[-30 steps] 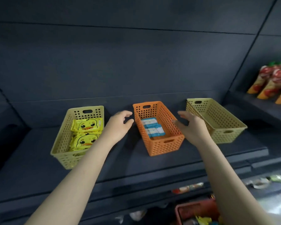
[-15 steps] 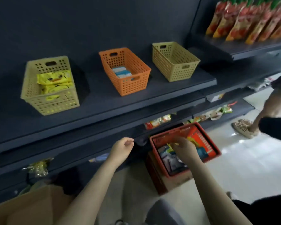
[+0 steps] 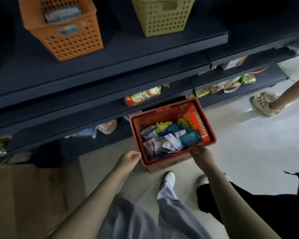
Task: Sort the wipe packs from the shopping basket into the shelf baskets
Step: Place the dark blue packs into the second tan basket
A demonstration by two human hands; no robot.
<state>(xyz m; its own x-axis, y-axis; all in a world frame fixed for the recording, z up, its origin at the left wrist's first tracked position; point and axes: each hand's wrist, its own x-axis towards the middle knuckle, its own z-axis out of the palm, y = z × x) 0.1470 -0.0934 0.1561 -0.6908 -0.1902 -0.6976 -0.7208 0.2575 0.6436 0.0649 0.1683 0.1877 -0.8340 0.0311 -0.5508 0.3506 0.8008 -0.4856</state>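
The wipe packs (image 3: pixel 169 137) lie heaped in the red shopping basket (image 3: pixel 164 115) at frame centre. We now find the right hand (image 3: pixel 201 153) at its near right rim. Half a second ago it was over the packs mid-basket. We cannot tell whether its grip holds a pack. The left hand (image 3: pixel 129 158) is loosely curled beside the near left corner, grasping nothing. The view has tipped down, so only the orange basket (image 3: pixel 71 40) and one yellow basket (image 3: pixel 164 19) remain at the top edge. We judge a pick is under way.
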